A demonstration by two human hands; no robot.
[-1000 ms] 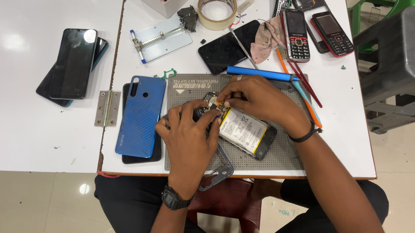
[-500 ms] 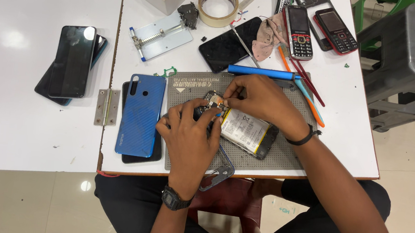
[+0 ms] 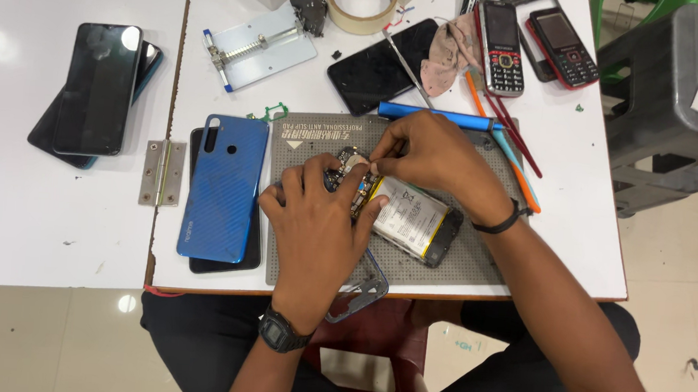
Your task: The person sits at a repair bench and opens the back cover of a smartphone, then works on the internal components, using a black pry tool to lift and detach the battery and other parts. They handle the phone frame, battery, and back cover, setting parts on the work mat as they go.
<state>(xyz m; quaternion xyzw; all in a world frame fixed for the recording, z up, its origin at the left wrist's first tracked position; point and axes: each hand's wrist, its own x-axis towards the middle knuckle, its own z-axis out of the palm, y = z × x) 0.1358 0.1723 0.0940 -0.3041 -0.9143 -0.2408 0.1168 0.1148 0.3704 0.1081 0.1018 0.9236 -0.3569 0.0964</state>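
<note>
An opened phone (image 3: pixel 413 222) with its white battery showing lies on a grey work mat (image 3: pixel 477 260). My left hand (image 3: pixel 317 227) rests on the phone's top end and pins it down with the fingers. My right hand (image 3: pixel 431 157) reaches in from the right, its fingertips pinched at the phone's upper circuit area; whether a small part or tool is between them cannot be told. A blue phone back cover (image 3: pixel 223 186) lies just left of the mat, on top of a dark phone.
Two stacked dark phones (image 3: pixel 96 89) lie at far left, beside a metal hinge (image 3: pixel 158 173). A metal holder jig (image 3: pixel 257 44), tape roll (image 3: pixel 363 0), black phone (image 3: pixel 376 65), pink cloth (image 3: pixel 452 51), two keypad phones (image 3: pixel 502 46), pens and a grey stool (image 3: pixel 672 97) lie beyond.
Both hands stay on the opened phone, with only slight shifts of the fingers. The view has drifted a little.
</note>
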